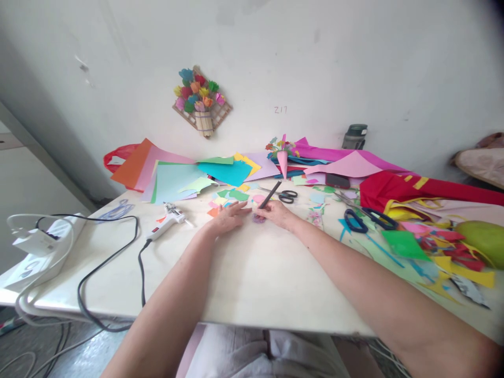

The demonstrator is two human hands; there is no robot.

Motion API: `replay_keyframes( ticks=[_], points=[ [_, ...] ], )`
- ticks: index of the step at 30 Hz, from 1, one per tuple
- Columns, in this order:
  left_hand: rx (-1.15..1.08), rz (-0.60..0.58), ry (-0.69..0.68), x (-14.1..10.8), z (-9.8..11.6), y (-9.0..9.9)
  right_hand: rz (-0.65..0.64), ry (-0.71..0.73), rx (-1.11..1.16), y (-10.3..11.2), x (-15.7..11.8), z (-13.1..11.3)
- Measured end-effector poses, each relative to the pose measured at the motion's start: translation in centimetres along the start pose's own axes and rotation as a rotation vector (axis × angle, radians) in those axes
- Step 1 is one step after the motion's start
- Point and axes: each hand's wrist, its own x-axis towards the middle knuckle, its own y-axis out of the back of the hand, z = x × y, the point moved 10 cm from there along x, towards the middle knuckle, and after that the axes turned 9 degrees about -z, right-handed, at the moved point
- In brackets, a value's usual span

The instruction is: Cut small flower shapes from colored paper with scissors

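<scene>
My right hand (277,214) grips a dark pen (271,194), which slants up and to the right. Under its tip lies a small purple patterned piece (258,218), partly covered by my fingers. My left hand (229,218) rests flat on the table just left of that piece, fingers stretched out and holding nothing. Small green paper cut-outs (238,195) are scattered beyond both hands. Black-handled scissors (287,197) lie behind my right hand, and a white glue gun (165,226) sits to the left of my left hand.
Coloured paper sheets (177,178) line the wall beside a pink paper cone with flowers (282,160). At right are larger scissors (370,218), paper scraps (452,247) and red cloth (394,191). A black cord (81,273) and power strip (47,257) occupy the left.
</scene>
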Motion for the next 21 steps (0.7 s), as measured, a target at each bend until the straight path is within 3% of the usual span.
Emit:
replay_keyframes(
  ticks=[9,21],
  points=[
    [0.177,0.148,0.132,-0.7,-0.3,1.7,0.019,-0.042,0.036,0.1,0.1,0.3],
    [0.208,-0.055,0.235,-1.0,-2.7,0.1,0.035,-0.034,-0.049,0.2,0.2,0.4]
  ],
)
